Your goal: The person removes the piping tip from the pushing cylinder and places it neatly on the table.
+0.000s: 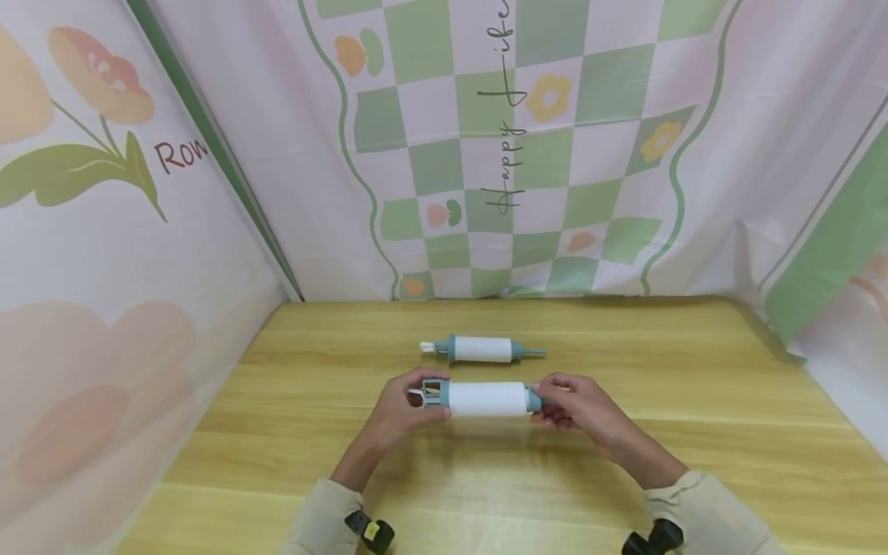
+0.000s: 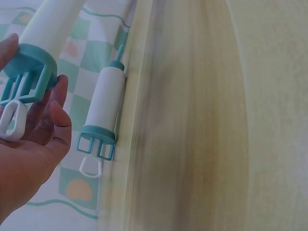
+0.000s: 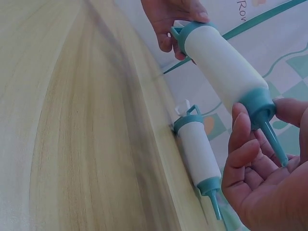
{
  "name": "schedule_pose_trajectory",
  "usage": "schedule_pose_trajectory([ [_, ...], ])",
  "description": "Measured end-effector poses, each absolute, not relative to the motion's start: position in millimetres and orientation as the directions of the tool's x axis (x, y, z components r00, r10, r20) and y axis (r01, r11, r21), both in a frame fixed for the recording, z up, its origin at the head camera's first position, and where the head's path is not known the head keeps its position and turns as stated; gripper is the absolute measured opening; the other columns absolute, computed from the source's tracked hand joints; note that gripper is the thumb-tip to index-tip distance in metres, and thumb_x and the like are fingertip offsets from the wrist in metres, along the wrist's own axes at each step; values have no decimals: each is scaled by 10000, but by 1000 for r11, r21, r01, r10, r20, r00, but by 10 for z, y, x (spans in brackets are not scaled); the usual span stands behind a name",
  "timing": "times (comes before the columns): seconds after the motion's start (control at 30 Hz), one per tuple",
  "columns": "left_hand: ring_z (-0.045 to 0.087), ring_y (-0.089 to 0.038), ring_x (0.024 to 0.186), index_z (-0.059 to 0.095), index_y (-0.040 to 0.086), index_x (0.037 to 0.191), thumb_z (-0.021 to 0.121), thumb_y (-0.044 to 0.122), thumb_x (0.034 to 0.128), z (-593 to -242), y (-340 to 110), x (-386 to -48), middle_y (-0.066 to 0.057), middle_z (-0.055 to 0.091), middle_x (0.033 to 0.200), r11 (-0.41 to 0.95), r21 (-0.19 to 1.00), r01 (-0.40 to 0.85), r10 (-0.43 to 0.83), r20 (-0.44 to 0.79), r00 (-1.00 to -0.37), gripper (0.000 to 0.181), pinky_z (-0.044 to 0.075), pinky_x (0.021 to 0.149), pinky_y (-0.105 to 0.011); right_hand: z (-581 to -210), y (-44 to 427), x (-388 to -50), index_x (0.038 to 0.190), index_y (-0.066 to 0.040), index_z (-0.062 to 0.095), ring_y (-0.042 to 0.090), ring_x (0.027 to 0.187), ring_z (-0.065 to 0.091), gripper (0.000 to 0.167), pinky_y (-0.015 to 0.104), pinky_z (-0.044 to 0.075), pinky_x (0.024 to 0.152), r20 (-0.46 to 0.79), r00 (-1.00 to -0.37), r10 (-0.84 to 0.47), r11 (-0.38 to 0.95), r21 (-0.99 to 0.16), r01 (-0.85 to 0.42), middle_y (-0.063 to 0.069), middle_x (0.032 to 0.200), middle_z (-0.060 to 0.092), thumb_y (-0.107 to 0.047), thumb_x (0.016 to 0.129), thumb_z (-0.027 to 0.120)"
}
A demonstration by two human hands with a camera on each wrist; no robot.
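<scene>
The white tube is held level above the table, about midway between its left and right edges, spout toward the right edge. The left hand grips the teal collar, thumb and fingers spread about as wide as the collar, the white loop lying in front of the palm. The right hand pinches the teal cap between thumb and forefinger, its other fingers curling beneath the spout. Nearer the far edge, a second tube lies on the table, its spout also pointing toward the right edge.
</scene>
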State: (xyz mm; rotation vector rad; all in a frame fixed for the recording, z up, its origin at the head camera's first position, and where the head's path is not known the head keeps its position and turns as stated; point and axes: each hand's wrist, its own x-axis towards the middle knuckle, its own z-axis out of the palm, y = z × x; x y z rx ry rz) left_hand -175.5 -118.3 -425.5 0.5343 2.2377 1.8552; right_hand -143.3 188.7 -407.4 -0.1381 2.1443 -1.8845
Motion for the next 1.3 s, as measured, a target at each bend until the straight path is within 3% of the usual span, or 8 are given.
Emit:
schedule_pose_trajectory([
  [0.4,579,-219,832,657,40,1252,820,76,797,-4260,-1199,-1749,-106,615,1054,156,977,142,357,78,-931,485,519,695,-300,-4087,1897,-1420,1277,82,530,256,880,610,422,346,527,705,-97,-959,-268,175,-983,50,110,1005,654,-211,994,636],
  [0.83,562,-241,864,665,62,1250,831,100,805,-4276,-1226,-1760,-112,606,1083,164,978,129,349,65,-935,476,505,715,-306,-4075,1916,-1408,1222,65,583,261,964,624,381,370,524,754,-37,-970,-242,209,-978,-14,132,1058,656,-179,952,699],
  [1.07,583,-249,878,676,73,1218,844,90,777,-4284,-1267,-1772,-124,620,1081,150,981,126,361,65,-930,472,521,740,-334,-4075,1937,-1403,1198,43,605,218,977,640,375,427,519,884,-40,-975,-217,243,-970,-14,110,1051,678,-184,928,732],
  [1.3,598,-261,910,664,28,1196,845,90,772,-4272,-1328,-1776,-118,649,1063,151,975,164,394,93,-914,465,527,774,-376,-4092,1971,-1397,1175,17,621,230,974,641,369,359,523,861,-32,-979,-201,298,-954,-30,99,1029,678,-213,916,747],
])
